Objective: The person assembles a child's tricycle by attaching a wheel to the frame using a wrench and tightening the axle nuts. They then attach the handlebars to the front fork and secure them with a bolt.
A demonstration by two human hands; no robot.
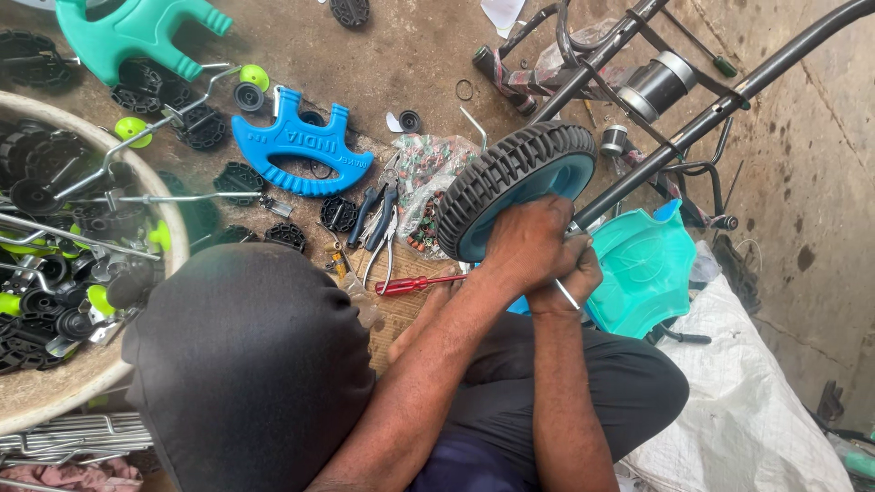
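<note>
hands [547,260] together, clamped at wheel [512,182] hub | red screwdriver [415,284], pliers [378,219] beside

The person wears a dark charcoal cloth head covering [246,364], smooth and rounded, which fills the lower left of the view and hides the head entirely. Both forearms are bare, with no sleeves, watch or bands showing on them. The left hand [529,244] and right hand [572,278] wear no gloves or rings. The legs are covered by dark grey fabric trousers [629,383], slightly creased over the thigh.
</note>
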